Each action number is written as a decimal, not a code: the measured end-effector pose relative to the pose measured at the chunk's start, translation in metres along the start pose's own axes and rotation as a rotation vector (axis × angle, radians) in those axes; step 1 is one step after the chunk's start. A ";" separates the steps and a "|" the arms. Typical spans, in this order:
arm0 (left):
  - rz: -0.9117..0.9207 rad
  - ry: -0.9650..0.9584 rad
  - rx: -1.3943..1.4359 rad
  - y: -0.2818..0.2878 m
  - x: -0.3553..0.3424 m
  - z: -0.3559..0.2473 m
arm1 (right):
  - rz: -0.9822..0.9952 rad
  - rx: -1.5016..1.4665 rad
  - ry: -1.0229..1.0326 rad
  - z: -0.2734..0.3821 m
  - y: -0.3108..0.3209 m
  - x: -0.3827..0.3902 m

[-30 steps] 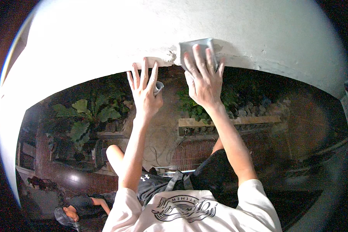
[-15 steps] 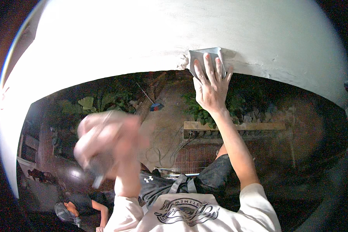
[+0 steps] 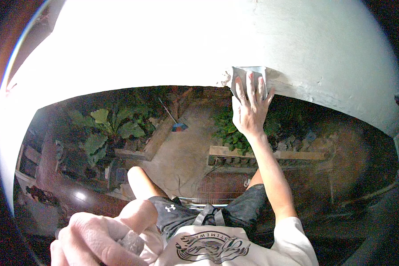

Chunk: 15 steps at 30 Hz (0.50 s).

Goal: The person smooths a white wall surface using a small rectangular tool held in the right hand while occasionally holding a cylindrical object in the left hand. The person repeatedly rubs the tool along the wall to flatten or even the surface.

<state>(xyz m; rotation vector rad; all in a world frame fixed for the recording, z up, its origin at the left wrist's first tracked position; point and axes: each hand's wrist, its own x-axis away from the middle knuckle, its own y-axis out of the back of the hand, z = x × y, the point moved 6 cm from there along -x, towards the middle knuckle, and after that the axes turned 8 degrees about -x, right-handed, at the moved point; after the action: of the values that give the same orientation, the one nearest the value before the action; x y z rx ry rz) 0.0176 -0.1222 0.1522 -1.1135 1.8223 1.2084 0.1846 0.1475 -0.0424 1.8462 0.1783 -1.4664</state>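
My right hand (image 3: 252,104) reaches up to the lower edge of a white plastered surface (image 3: 173,48). Its fingers lie spread over a grey sheet of sandpaper (image 3: 249,71), holding it against that edge. Just left of the sheet the edge is chipped and rough; to its right runs a cracked, uneven strip. My left hand (image 3: 91,239) is at the lower left, close to the view, with its fingers curled round a dusty greyish thing (image 3: 131,242). Most of that thing is hidden by the fingers, and its kind does not show.
Far below, a concrete path (image 3: 177,155) runs between leafy plants (image 3: 113,126) and a planter with a pale ledge (image 3: 270,154). A blue and red broom (image 3: 179,127) lies by the path. A reddish tiled roof or floor (image 3: 221,188) is beneath me.
My left hand has dropped from mid-view to the lower left, still closed. In the picture, my right hand and the sandpaper sit slightly lower and further right. The other person has left the visible area.
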 end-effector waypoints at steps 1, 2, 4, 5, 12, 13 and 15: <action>-0.017 -0.042 0.052 0.000 0.001 -0.001 | -0.001 0.003 -0.002 0.000 0.000 0.000; -0.032 -0.074 0.091 0.000 0.003 0.000 | 0.006 0.008 -0.006 -0.001 0.000 0.000; -0.057 -0.146 0.167 -0.001 0.006 0.001 | 0.014 0.016 -0.007 -0.001 -0.001 0.000; -0.064 -0.183 0.204 -0.001 0.008 0.002 | 0.014 0.019 -0.006 -0.001 -0.001 0.000; -0.086 -0.340 0.368 0.001 0.014 0.007 | -0.012 0.007 -0.006 -0.002 -0.002 0.001; -0.079 -0.354 0.376 0.000 0.015 0.008 | 0.001 0.014 -0.013 -0.002 -0.003 0.001; -0.136 -0.343 0.378 0.003 0.016 0.009 | 0.013 0.025 -0.015 -0.003 -0.004 0.002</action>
<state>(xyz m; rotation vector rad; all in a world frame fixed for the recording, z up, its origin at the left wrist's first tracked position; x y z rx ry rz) 0.0090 -0.1171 0.1365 -0.7508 1.5961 0.8663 0.1857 0.1512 -0.0459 1.8525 0.1408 -1.4789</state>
